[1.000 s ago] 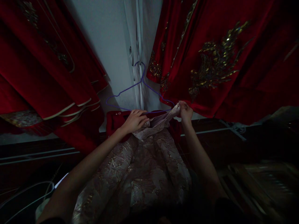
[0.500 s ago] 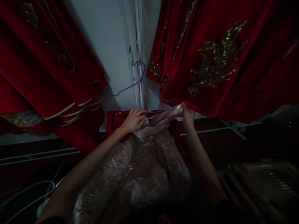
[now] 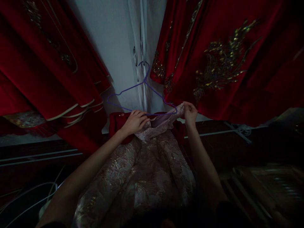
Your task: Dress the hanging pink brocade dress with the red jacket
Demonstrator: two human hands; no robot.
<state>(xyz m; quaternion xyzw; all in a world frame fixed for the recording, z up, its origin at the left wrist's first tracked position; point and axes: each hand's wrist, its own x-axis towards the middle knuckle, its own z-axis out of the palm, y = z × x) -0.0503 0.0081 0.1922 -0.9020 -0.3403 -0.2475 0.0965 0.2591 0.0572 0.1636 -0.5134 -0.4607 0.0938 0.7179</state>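
A pale pink brocade garment with a shiny raised pattern spreads below my hands, its neck end uppermost. My left hand is closed on the left side of the neck edge, close to the bottom bar of a purple hanger. On the other side my right hand pinches the garment's edge and pulls it up around the hanger's right end. The hanger's hook points up, by a pale vertical rod. Behind the neckline lies dark red cloth, partly hidden by my left hand.
Red garments with pale piping hang at the left. More red cloth with gold sequin embroidery hangs at the right. White rails run low down, and a blurred brownish object sits at lower right.
My right hand has shifted slightly up and left, drawing the garment's edge further over the hanger's right end. My left hand stays nearly in place.
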